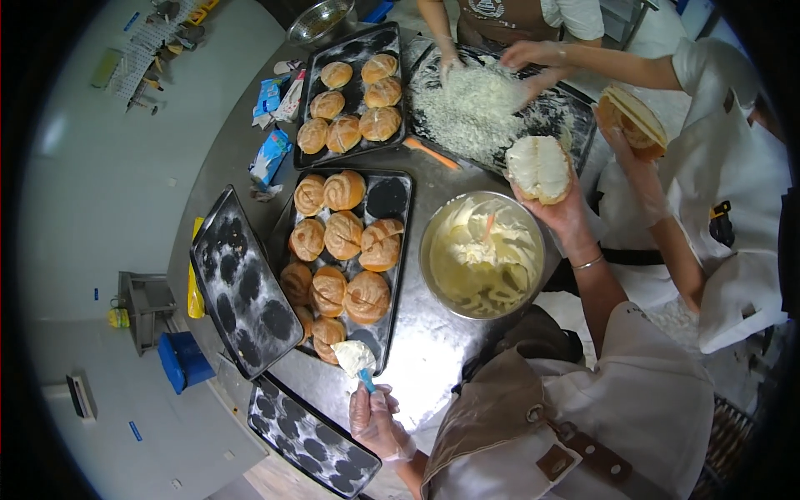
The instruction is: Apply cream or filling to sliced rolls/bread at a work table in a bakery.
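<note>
My left hand [379,422], in a clear glove, grips the blue handle of a spatula [366,381] at the lower middle. A thick lump of white cream [353,357] covers its blade, just over the near corner of a tray of buns. Held up in my right hand [560,215] is a piece of bread [539,169], its upper face spread with white cream. Below that hand and to its left, a steel bowl [427,279] holds pale cream with an orange-tipped tool stuck in it.
Round golden buns fill two black trays [386,198] [389,40]. Floured trays [246,287] [312,437] lie at the left and lower left. Co-workers' hands [533,71] work in a tray of white shreds [475,104]. Another co-worker's hand holds a filled bun [635,121]. An orange spatula [432,153] lies nearby.
</note>
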`<state>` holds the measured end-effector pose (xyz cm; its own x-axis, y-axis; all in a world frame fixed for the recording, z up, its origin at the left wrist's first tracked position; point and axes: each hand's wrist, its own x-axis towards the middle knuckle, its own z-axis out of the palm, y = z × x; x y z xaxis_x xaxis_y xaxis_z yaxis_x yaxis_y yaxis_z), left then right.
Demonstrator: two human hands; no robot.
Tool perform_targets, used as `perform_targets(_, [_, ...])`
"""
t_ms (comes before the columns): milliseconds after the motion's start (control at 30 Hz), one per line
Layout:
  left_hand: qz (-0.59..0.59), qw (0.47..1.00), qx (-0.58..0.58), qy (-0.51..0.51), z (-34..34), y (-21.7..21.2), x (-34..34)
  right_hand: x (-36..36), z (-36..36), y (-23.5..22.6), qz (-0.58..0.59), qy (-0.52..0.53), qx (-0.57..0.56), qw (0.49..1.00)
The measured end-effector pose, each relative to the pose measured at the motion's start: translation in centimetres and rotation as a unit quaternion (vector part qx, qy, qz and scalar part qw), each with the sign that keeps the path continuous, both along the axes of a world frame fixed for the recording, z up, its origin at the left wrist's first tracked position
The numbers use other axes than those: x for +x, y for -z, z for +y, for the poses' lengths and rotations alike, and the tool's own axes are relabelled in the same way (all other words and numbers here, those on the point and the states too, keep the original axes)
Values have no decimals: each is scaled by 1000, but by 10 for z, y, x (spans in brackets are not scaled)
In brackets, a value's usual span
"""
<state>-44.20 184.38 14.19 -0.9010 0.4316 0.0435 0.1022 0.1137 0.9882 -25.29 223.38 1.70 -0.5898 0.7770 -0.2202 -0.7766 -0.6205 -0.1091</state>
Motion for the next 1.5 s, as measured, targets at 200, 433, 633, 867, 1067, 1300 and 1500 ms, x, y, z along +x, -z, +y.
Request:
perform_targets(200, [-11, 1000, -13, -21, -4, -6, 4, 1, -8, -13, -6, 15, -27, 1000])
perform_targets(433, [-3, 1000, 4, -4, -4, -6, 5, 5, -5, -5, 27, 13, -10, 999])
perform_targets(633, [4, 1000, 13, 7, -6, 2, 0, 4, -5, -10, -26, 27, -27, 999])
perform_targets(867, [4, 1000, 4, 1, -1, 2, -1, 0, -5, -10, -16, 24, -24, 999])
perform_targets(1067, [-5, 1000, -7, -11, 3, 0, 0, -1, -6, -12, -32, 29, -40, 998])
perform_targets(1300, [-3, 1000, 3, -4, 3, -2, 0, 1, -4, -11, -21, 15, -19, 999])
perform_targets(1500, [-8, 1000, 4, 14, 9, -2, -1, 9, -6, -3, -18, 20, -26, 999])
